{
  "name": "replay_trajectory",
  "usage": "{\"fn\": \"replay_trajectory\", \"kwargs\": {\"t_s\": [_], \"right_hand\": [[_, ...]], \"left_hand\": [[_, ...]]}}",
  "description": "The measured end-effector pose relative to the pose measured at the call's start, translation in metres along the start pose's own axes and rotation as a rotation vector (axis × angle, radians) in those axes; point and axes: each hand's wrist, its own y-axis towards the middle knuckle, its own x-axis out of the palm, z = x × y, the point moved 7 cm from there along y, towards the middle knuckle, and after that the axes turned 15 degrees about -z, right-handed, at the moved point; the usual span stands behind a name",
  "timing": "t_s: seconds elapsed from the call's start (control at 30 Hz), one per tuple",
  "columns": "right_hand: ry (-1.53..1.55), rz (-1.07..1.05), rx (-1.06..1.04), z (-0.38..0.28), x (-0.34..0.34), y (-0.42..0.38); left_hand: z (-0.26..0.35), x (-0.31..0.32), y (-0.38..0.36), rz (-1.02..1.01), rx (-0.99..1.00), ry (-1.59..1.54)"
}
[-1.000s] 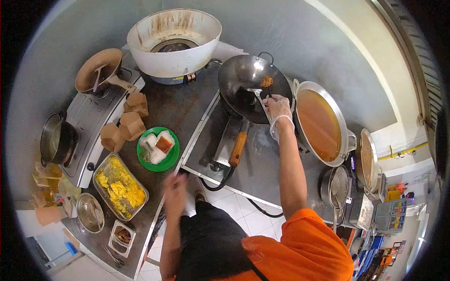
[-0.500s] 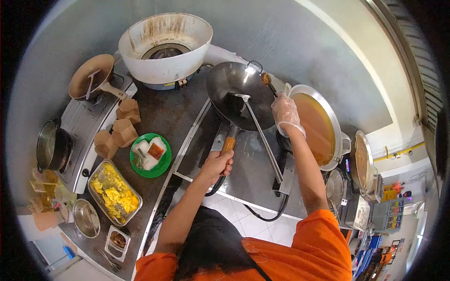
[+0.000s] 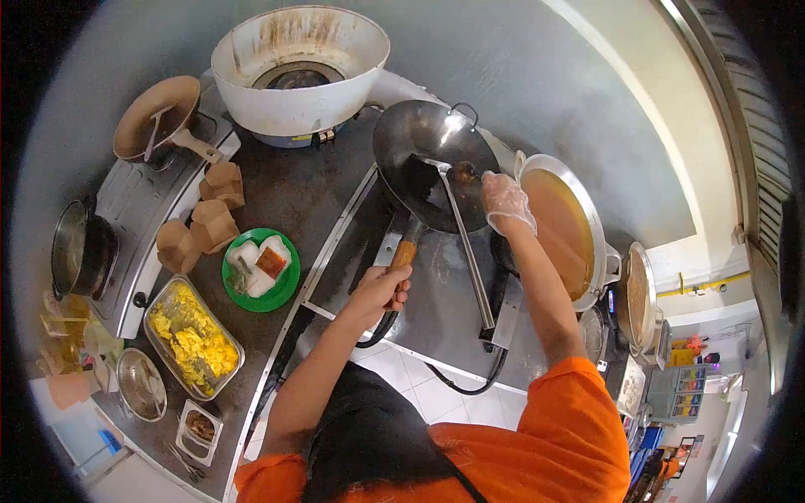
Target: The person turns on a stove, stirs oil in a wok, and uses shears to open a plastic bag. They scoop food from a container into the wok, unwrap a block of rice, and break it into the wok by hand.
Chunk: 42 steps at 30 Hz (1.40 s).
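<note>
One wok (image 3: 432, 155), one ladle (image 3: 465, 235), one green plate (image 3: 289, 289), three brown paper boxes (image 3: 214, 225), one tray of yellow food (image 3: 193, 339), two gloveless-or-gloved hands: left hand (image 3: 381, 289), right hand (image 3: 506, 201).

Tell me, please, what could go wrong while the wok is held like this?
The spatula lies loose in the wok; if the left hand on the handle tilts it, the spatula may slide out. The gloved right hand is over the wok's edge and could get burned. The pan of orange liquid stands close and could be knocked.
</note>
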Motion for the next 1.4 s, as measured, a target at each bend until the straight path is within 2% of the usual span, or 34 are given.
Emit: {"fn": "replay_trajectory", "kwargs": {"t_s": [0.17,0.27,0.33,0.43,0.6,0.67,0.73,0.77,0.8,0.87,0.9,1.0,1.07,1.2,1.27,1.3,1.37,1.4], "right_hand": [[0.154,0.085,0.121,0.023,0.052,0.034],[0.036,-0.029,0.078,0.016,0.046,0.024],[0.032,-0.006,0.101,0.017,0.044,0.027],[-0.028,0.104,0.020,0.011,0.027,0.020],[0.113,0.189,0.109,0.016,0.003,0.004],[0.097,0.213,0.066,0.019,0.021,0.018],[-0.007,-0.074,0.093,0.015,0.053,0.031],[0.032,-0.135,0.171,0.023,0.062,0.031],[0.025,-0.124,0.166,0.022,0.050,0.028],[0.169,0.121,0.148,0.020,0.024,0.015],[0.113,0.084,0.115,0.006,0.004,0.002],[0.114,0.124,0.166,0.009,0.016,0.019],[0.086,0.102,0.151,0.016,0.043,0.029],[0.058,0.001,0.210,0.015,0.036,0.031],[0.061,-0.035,0.235,0.020,0.052,0.025],[0.060,-0.037,0.248,0.025,0.051,0.026],[0.055,-0.041,0.259,0.029,0.046,0.031],[0.041,-0.039,0.247,0.026,0.037,0.039]], "left_hand": [[-0.003,-0.004,0.002,-0.014,0.006,-0.043],[-0.002,-0.004,0.006,-0.060,0.014,-0.044],[-0.001,-0.002,0.001,-0.012,-0.013,-0.026],[-0.004,-0.005,0.003,-0.032,0.014,-0.014],[-0.005,-0.005,0.002,-0.043,0.029,-0.001],[-0.005,-0.007,0.000,-0.035,0.041,0.012],[-0.008,-0.006,-0.001,-0.070,0.071,0.033],[-0.009,-0.005,-0.003,-0.076,0.070,0.036],[-0.006,-0.005,-0.005,-0.056,0.053,0.059],[-0.013,-0.009,-0.006,-0.015,0.033,0.049],[-0.018,-0.009,-0.005,-0.040,0.046,0.057],[-0.014,-0.014,0.000,-0.061,0.086,0.057],[-0.019,-0.009,-0.001,-0.070,0.082,0.045],[-0.021,-0.011,-0.009,-0.039,0.078,0.135],[-0.016,-0.007,-0.012,-0.018,0.146,0.246],[-0.017,-0.004,-0.013,-0.024,0.152,0.250],[-0.014,-0.005,-0.020,0.036,0.139,0.497],[-0.006,-0.008,-0.018,0.053,0.160,0.489]]}}
